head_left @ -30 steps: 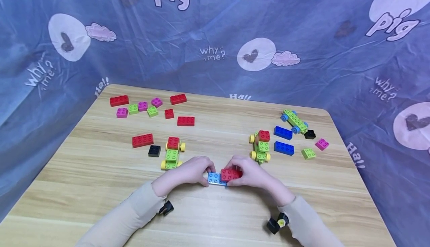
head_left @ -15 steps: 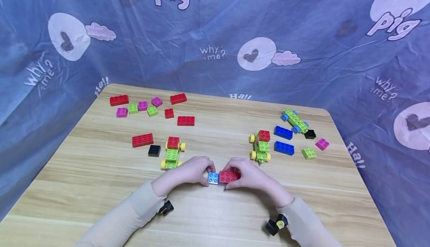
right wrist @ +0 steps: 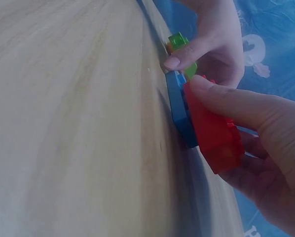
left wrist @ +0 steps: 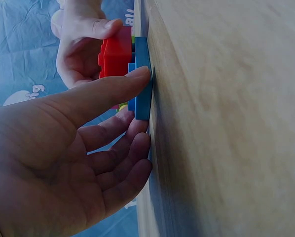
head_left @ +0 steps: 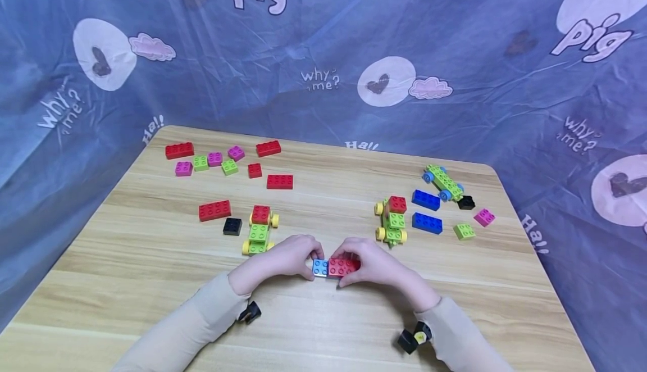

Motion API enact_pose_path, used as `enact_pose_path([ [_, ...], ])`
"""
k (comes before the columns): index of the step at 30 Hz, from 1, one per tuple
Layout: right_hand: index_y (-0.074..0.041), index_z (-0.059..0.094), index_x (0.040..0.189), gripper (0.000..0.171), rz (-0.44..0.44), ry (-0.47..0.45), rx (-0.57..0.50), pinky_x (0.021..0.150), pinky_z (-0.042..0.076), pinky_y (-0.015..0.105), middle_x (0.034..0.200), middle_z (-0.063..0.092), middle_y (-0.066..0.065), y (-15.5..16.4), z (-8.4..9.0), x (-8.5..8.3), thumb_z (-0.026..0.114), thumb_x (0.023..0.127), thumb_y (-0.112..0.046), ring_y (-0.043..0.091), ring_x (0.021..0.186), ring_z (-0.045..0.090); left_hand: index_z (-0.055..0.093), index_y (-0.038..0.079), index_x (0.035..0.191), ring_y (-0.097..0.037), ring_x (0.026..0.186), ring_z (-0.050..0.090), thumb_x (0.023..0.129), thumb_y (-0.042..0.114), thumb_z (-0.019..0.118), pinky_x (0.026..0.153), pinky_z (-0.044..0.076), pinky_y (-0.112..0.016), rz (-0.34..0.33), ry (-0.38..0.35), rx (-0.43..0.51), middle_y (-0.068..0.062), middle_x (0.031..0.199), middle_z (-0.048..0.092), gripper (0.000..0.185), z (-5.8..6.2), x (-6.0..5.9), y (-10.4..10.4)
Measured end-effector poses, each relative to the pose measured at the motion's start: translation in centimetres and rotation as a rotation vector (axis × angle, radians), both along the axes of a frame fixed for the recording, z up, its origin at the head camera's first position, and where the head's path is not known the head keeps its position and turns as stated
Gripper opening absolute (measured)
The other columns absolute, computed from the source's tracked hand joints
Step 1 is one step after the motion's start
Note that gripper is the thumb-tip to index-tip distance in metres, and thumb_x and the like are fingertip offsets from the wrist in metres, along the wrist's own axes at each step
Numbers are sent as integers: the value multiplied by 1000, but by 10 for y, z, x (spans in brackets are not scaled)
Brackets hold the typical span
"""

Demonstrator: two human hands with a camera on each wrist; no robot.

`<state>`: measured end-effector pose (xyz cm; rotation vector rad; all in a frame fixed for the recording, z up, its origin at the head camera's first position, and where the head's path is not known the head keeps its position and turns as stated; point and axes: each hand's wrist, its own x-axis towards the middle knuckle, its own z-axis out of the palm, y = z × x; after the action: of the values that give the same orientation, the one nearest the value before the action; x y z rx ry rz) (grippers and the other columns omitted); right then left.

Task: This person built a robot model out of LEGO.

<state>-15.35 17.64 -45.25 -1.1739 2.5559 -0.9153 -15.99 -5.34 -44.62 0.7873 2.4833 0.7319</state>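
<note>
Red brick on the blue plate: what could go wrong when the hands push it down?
The red brick covers only part of the blue plate, so it might tip or seat crooked. The left hand only touches the plate's edge, so the plate could slide on the table. The right hand holds the brick's edges and could slip.

— How many red bricks lie loose in the upper left of the head view?
— Five: four long red bricks point(head_left: 179, 151) and one small red brick point(head_left: 255, 171).
— Pink ones?
— Three up there, one pink brick point(head_left: 484, 217) at right: four.
— Loose green?
— Three green bricks point(head_left: 200, 163), counting one at right.
— Blue?
— Two dark blue bricks point(head_left: 427, 222).
— Black?
— Two black bricks point(head_left: 232, 226).
— Wheeled builds?
— Three wheeled cars point(head_left: 259, 230).
</note>
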Motion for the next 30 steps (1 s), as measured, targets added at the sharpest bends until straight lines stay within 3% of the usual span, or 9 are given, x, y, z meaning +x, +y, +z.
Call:
enact_pose_path([
  [11,-15,70,104,33,-22,-5,9,70,48,19,94,69,-7,-1,2,3,82,77,-32,1,82,58,70,12,95,-13,85,55,67,14,88,81,48,-31,-6,-4,5,4,87,61,33,2,1,0],
  [30,-14,71,98,33,-85,-32,31,67,46,18,88,66,-8,-5,6,5,86,72,-27,1,76,53,70,11,96,-12,84,55,67,13,88,81,48,-31,-2,0,15,4,88,61,34,1,1,0],
])
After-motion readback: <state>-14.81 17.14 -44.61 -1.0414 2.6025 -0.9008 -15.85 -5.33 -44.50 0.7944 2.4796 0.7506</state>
